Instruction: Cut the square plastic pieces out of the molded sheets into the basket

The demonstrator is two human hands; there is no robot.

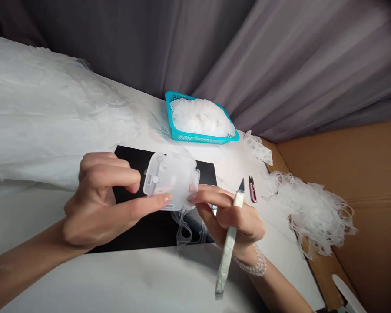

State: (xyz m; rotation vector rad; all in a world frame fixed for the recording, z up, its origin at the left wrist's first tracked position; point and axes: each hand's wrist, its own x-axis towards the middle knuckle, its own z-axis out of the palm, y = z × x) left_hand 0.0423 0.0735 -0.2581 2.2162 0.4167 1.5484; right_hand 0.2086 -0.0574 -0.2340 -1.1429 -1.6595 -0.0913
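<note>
A thin translucent silicone piece [174, 176] with small holes and a notched right edge is held up above a black mat [130, 237]. My left hand [101, 200] grips its lower left part, thumb lying across the front; the fingers behind it are partly hidden. At the lower right edge, my right hand [233, 215] pinches the piece between thumb and fingertip. A craft knife [227, 256] with a white wrapped handle is tucked in that same hand, blade pointing up and away. Below the piece, clear stringy scrap [184, 230] lies over the mat.
A blue basket [198, 138] full of translucent pieces stands at the back. Purple thread snips [253, 190] lie to the right, near a heap of stringy offcuts [316, 213] beside cardboard [345, 161]. Large translucent sheets [45, 113] are piled on the left.
</note>
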